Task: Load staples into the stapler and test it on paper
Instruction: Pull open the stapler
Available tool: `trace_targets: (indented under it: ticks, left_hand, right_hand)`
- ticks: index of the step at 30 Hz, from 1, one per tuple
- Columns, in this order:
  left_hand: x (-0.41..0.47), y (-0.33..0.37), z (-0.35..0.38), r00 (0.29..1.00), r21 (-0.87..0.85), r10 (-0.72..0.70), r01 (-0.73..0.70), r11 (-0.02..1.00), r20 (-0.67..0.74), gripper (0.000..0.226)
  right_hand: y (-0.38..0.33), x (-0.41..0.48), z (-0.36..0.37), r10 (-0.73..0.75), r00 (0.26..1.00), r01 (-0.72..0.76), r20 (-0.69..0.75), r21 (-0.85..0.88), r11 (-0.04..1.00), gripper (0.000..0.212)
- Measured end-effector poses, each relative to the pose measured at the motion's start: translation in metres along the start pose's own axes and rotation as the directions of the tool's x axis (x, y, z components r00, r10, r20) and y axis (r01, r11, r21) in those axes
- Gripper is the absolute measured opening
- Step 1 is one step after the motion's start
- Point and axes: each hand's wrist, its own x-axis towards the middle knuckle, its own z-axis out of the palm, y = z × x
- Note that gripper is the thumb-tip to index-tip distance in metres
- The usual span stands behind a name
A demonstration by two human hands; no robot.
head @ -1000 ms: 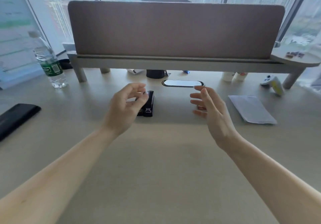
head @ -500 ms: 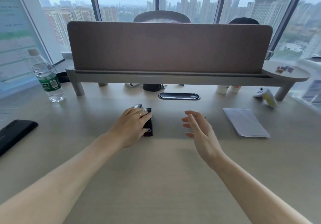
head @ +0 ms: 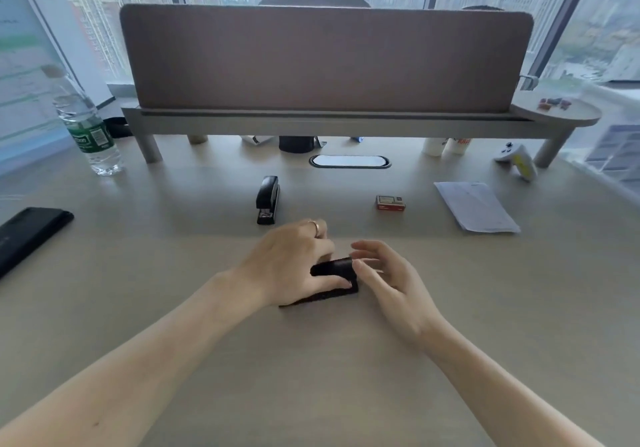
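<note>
The left hand (head: 294, 266) is clenched over a black stapler (head: 334, 275) that lies on the desk (head: 311, 377), well on the near side of the cable slot (head: 349, 161) and almost straight in front of it. The stapler's long axis runs left to right, with the right end angled slightly away from the person. The thumb lies along its near edge and the fingers wrap over the top. The right hand (head: 388, 275) sits at the exposed right end with its fingers loosely curled. Its fingertips are touching or nearly touching the body, but blur makes it impossible to tell whether they pinch it.

The likely next move is to open the top, so the free right end, next to the right hand, matters most. The staple box (head: 390, 203) lies near-right of the cable slot, and the paper (head: 476, 205) lies farther right still, so both are closer to the right hand. A second stapler (head: 267, 200) sits near-left of the slot and points toward it.

The left palm hides most of the held stapler. Its hinge end, and whether it is already open, cannot be made out.
</note>
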Motion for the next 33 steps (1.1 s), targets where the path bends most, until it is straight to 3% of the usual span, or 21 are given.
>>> trace_targets:
  ticks: [4, 7, 10, 23, 29, 33]
  left_hand:
    - [-0.016, 0.014, 0.015, 0.996, -0.304, -0.081, 0.084, 0.949, 0.023, 0.036]
    - [-0.025, 0.023, 0.020, 0.996, -0.386, -0.075, 0.091, 0.918, 0.057, 0.023]
    - [-0.029, 0.029, 0.020, 0.997, -0.427, -0.044, 0.069, 0.901, 0.069, 0.020]
    - [-0.029, 0.047, 0.036, 0.983, -0.444, -0.148, 0.086, 0.892, -0.106, 0.031]
    - [-0.029, 0.045, 0.036, 0.982, -0.476, -0.156, 0.088, 0.875, -0.104, 0.027]
    - [-0.032, 0.045, 0.027, 0.961, -0.624, -0.242, 0.106, 0.774, -0.136, 0.019]
  right_hand:
    - [0.002, -0.022, -0.011, -0.044, 0.996, 0.049, 0.071, -0.077, 0.996, 0.030]
    - [0.002, -0.036, -0.019, -0.096, 0.992, 0.112, 0.086, -0.213, 0.971, 0.042]
    - [0.001, -0.045, -0.021, -0.108, 0.992, 0.123, 0.061, -0.350, 0.929, 0.040]
    - [0.007, -0.035, -0.014, -0.044, 0.999, 0.040, -0.016, -0.165, 0.985, 0.028]
    - [0.010, -0.034, -0.014, -0.041, 0.999, 0.036, -0.027, -0.156, 0.987, 0.025]
    - [0.012, -0.033, -0.015, -0.029, 0.999, 0.026, -0.015, -0.167, 0.986, 0.024]
